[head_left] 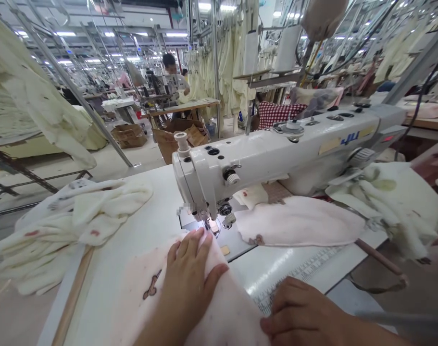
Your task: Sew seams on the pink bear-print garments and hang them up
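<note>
Pale pink fleece fabric [219, 307] with a small brown printed figure lies on the white sewing table, its far edge at the needle of a white sewing machine [255, 154]. My left hand [190, 274] rests flat on this fabric, fingers stretched toward the lit presser foot [212, 225] and just short of it. At the lower right, my right hand [301, 312] is closed, its curled fingers at the fabric's right edge; the fingertips are partly hidden. Printed ruler markings [291, 286] run along the table beside it.
Cream fabric [96, 211] is heaped at the table's left edge. Another pink piece [301, 221] lies under the machine arm, with more cream cloth [388, 202] to its right. A co-worker [173, 79] sits at another machine behind. Cardboard boxes [129, 135] stand on the floor.
</note>
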`<state>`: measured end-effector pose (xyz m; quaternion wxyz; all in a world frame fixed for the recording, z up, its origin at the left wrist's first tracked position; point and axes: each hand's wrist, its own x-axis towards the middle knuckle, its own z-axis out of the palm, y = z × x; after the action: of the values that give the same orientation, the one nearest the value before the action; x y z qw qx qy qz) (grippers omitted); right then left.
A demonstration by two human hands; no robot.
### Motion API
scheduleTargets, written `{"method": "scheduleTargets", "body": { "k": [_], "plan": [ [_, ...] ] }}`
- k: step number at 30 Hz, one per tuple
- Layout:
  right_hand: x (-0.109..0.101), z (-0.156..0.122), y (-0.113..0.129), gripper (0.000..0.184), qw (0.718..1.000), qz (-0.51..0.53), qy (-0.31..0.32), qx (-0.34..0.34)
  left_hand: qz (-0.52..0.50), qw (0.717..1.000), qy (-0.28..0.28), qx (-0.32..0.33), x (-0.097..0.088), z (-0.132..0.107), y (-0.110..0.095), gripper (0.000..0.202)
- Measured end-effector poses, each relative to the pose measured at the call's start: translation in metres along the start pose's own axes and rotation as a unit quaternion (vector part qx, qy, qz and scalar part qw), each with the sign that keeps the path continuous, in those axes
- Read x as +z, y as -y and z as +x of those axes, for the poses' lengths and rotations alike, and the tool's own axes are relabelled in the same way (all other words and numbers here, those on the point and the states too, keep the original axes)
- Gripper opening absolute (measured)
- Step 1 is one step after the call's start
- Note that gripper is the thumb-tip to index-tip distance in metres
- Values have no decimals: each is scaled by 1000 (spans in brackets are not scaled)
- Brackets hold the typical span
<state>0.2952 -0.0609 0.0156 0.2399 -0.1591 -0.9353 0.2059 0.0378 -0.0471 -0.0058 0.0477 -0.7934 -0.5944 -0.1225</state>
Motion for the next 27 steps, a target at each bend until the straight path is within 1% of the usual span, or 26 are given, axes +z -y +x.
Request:
{"method": "scheduleTargets", "body": {
  "k": [4,10,14,19,24,27],
  "plan": [
    [0,1,1,27,1000,4,5,3,-3,1000,5,-3,-1,1,0,47],
    [5,1,-1,32,1000,15,-23,-6,-4,1000,23,-12,-4,2,-2,47],
    [7,0,2,35,1000,4,-24,-9,2,1000,14,-3,-2,0,-1,47],
    [7,-1,6,38,1000,-1,-27,12,-2,1000,1,17,0,2,4,45],
    [8,-2,6,33,1000,-14,-17,20,-5,1000,-4,28,1,5,8,46],
    [9,-2,6,31,999,-10,-22,28,-4,999,-6,36,1,5,8,46]
  ]
}}
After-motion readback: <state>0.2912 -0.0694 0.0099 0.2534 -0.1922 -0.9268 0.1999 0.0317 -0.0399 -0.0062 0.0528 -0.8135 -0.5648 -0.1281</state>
